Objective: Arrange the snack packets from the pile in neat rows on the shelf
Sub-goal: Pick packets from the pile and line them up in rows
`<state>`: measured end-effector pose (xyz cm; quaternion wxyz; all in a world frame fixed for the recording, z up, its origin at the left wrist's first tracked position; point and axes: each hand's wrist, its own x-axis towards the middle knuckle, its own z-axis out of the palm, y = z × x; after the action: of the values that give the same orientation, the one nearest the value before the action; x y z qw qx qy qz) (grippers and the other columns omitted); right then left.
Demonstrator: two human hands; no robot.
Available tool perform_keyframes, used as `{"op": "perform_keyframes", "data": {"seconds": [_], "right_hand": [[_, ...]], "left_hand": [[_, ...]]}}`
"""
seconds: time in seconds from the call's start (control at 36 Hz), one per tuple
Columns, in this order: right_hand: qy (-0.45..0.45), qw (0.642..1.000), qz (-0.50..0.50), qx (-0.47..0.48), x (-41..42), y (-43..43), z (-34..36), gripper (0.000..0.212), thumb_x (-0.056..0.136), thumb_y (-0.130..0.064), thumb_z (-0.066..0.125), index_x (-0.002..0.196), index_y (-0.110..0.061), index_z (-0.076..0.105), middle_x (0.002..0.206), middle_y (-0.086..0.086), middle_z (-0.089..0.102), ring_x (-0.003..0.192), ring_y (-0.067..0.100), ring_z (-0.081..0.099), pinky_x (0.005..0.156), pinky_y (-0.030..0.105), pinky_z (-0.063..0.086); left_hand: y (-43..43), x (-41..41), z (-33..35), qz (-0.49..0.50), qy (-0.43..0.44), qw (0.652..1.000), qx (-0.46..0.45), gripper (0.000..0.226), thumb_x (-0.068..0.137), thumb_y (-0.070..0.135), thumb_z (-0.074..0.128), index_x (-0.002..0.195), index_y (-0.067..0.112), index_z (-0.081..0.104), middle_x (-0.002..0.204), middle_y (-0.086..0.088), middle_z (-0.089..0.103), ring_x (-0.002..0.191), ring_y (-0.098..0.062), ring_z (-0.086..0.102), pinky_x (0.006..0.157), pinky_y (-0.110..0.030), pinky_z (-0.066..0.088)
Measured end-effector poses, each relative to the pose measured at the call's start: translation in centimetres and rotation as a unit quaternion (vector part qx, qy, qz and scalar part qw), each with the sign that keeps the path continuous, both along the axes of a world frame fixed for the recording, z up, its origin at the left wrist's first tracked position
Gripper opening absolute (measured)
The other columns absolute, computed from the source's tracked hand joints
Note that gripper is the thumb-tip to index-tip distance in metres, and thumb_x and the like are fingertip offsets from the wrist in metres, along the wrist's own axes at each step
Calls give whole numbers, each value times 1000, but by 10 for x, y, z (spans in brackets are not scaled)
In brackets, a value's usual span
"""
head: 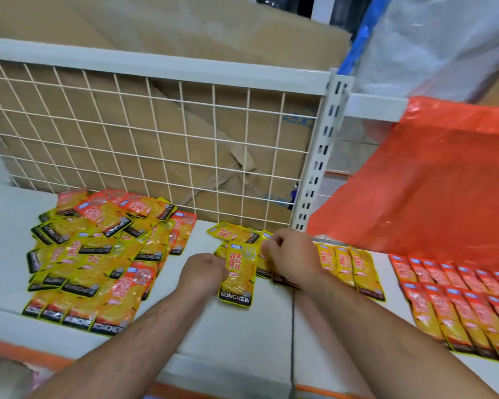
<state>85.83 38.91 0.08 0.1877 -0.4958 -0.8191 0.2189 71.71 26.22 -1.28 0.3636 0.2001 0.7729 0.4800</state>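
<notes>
A white shelf (242, 335) is carrying a loose packet pile (98, 263) left of a yellow Konchew packet (238, 276), which the left hand (203, 272) is gripping. Right of it, the right hand (291, 254) is curling over a yellow row (352, 269), grip hidden.

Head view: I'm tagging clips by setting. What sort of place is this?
Probably a shop or its stockroom: white metal shelving with a wire-mesh back, identical snack packets piled and laid in rows, and cardboard boxes behind the mesh.
</notes>
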Motion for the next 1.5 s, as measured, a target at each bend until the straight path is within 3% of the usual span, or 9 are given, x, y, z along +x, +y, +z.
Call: {"op": "perform_keyframes", "data": {"seconds": [0.17, 0.28, 0.36, 0.44, 0.56, 0.64, 0.81, 1.03, 1.5], "right_hand": [[-87, 996, 13, 10, -65, -2, 2, 26, 90, -45, 57, 99, -23, 69, 106, 4, 71, 104, 29, 63, 79, 33, 48], [-177, 984, 21, 13, -85, 1, -3, 43, 87, -53, 62, 121, -27, 64, 118, 4, 68, 112, 29, 62, 86, 34, 50], [-201, 979, 12, 24, -99, -1, -4, 45, 83, -51, 66, 120, -24, 63, 117, 5, 68, 110, 29, 63, 83, 34, 50], [-215, 976, -9, 22, -104, -2, -1, 36, 83, -45, 68, 109, -20, 66, 109, 8, 69, 104, 30, 66, 78, 33, 51], [-92, 991, -58, -77, -109, 0, 6, 7, 84, -22, 65, 82, -18, 69, 77, 2, 71, 78, 25, 68, 58, 21, 45], [69, 976, -106, -179, -102, -1, 10, 20, 85, -12, 68, 68, -18, 60, 60, -2, 59, 53, 16, 54, 42, 17, 36], [223, 928, -153, -255, -67, -5, 17, 20, 86, -4, 65, 73, -16, 55, 64, 5, 53, 40, 10, 38, 36, 17, 28], [264, 913, -176, -258, -34, -5, 16, 26, 86, -4, 62, 70, -19, 48, 57, 4, 41, 39, 14, 28, 40, 18, 20], [302, 891, -165, -295, 11, -27, 1, 24, 85, -4, 63, 72, -17, 47, 63, 6, 43, 44, 16, 29, 41, 19, 19]], "left_hand": [[-18, -58, 3, -9, -1, 1000, 1, 19, 73, -6, 66, 69, 12, 69, 68, -2, 64, 56, -21, 56, 50, -21, 38], [-25, -82, 4, -9, 3, 1000, 12, 22, 77, -7, 66, 69, 13, 69, 74, 18, 57, 73, -18, 61, 53, -21, 39], [-28, -97, 1, -17, -4, 1000, 13, 21, 77, -6, 67, 69, 14, 68, 76, 18, 58, 85, -18, 62, 68, -24, 42], [-27, -104, -2, -34, -7, 999, 11, 22, 78, -5, 66, 68, 15, 67, 77, 17, 59, 70, -20, 59, 60, -24, 40], [-22, -110, -7, -72, 14, 997, 0, 20, 78, -4, 68, 70, 15, 67, 70, 6, 64, 60, -10, 55, 50, -18, 41], [-13, -109, -10, -96, 38, 995, -6, 21, 78, -1, 67, 67, 16, 65, 62, 3, 60, 61, -18, 54, 56, -22, 42], [15, -104, -7, -187, 141, 970, -68, 26, 93, 11, 53, 115, 7, 66, 115, -11, 66, 108, -29, 62, 86, -30, 49], [33, -82, 6, -286, 275, 903, -168, 36, 99, 27, 47, 130, 12, 61, 138, -7, 55, 128, -24, 50, 99, -25, 39], [14, -51, -6, -104, 95, 986, -88, 26, 89, 6, 60, 112, -3, 67, 110, -19, 68, 102, -34, 67, 82, -38, 58]]}}
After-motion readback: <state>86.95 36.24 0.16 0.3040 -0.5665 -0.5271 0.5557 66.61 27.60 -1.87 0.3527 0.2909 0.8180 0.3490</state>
